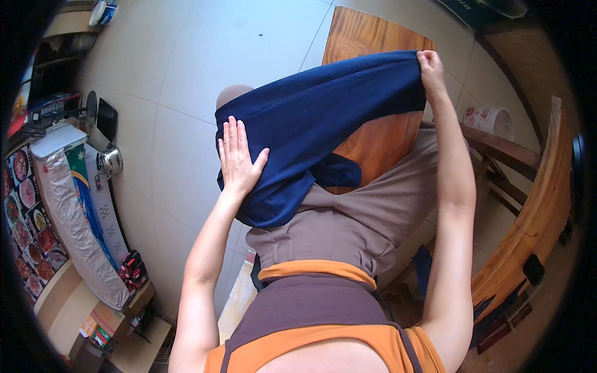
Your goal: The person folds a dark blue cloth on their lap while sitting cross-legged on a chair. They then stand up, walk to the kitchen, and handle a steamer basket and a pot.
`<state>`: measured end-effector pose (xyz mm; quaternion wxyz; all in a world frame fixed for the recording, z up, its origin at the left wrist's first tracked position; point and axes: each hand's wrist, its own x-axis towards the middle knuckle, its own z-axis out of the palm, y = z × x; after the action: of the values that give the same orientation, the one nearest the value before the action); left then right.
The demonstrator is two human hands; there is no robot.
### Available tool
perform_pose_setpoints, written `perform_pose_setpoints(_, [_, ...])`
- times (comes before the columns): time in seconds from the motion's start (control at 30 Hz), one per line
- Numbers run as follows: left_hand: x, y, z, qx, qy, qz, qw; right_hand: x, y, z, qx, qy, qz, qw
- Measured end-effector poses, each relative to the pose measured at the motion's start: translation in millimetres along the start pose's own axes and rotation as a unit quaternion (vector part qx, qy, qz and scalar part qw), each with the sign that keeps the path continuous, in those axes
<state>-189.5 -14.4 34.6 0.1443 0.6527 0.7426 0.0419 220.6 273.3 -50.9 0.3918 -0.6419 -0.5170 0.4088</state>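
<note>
A dark blue cloth garment (317, 102) stretches across my lap and over a polished wooden bench (373, 37). Flat on the cloth's left end rests my left hand (240, 156), its thumb spread away from the fingers. My right hand (431, 70) pinches the far right edge of the cloth in a closed fist, drawing it taut. Below the taut span, a bunched fold of the same cloth lies against the bench between my legs. What lies beneath the cloth on the left is hidden, apart from part of my knee.
At the left stand a stainless steel kettle (111, 159) and a long cabinet partly covered by a white wrinkled sheet (77, 224). To the right are a curved wooden table edge (527, 233) and a floral bucket (489, 122). Pale floor tiles (177, 60) extend ahead.
</note>
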Motion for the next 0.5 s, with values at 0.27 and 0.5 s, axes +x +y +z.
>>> perform_pose_setpoints(0.27, [18.0, 30.2, 4.0, 0.115, -0.048, 0.037, 0.992, 15.3, 29.2, -45.6, -0.332, 0.018, -0.125, 0.935])
perform_pose_setpoints(0.5, [28.8, 76.7, 25.8, 0.103, -0.066, 0.066, 0.990, -67.1, -45.5, 42.1, -0.515, 0.165, -0.211, 0.814])
